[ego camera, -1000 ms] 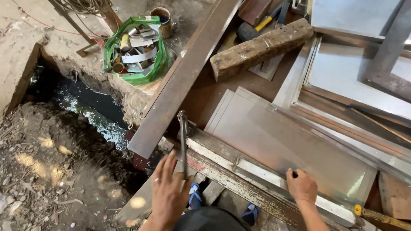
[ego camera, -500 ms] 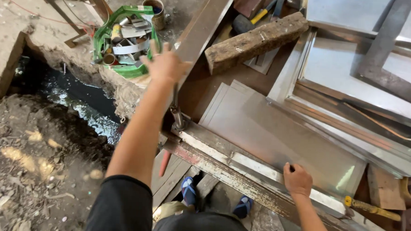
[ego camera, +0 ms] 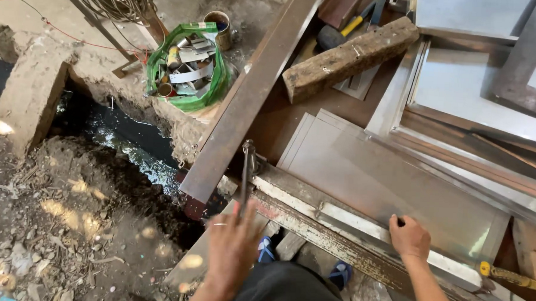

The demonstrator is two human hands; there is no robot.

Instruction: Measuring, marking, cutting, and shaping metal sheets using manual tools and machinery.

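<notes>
Nearest to the camera, the left hand (ego camera: pixel 232 246) is low and close to the body, its fingers around the end of a thin metal lever (ego camera: pixel 245 176); the hand is blurred, so I cannot tell how tightly they close. Half a second ago this arm was stretched far forward, up by the long steel bar (ego camera: pixel 255 90); now it has come back to the handle, much as it was one second ago. I judge that the reach is finished and the hand is again at the lever.

On the other side, the right hand (ego camera: pixel 409 237) lies on the metal sheet (ego camera: pixel 399 192), fingers curled and pressing down at its near edge, where the sheet meets the rusty rail (ego camera: pixel 342 244). It has stayed at the same place through all three pictures, so the sheet is held steady.

Below, between the hands, two blue sandals (ego camera: pixel 340 273) show.

Left of the lever, the ground falls into a dark wet ditch (ego camera: pixel 118 138), so there is little safe room on that side. Right of the sheet, more sheets and frames are stacked close, edge to edge.

Farther away, a wood block (ego camera: pixel 350 58) lies across the pile, a hammer (ego camera: pixel 339 30) behind it, and a green bag (ego camera: pixel 187 66) of metal scraps stands past the ditch edge.
</notes>
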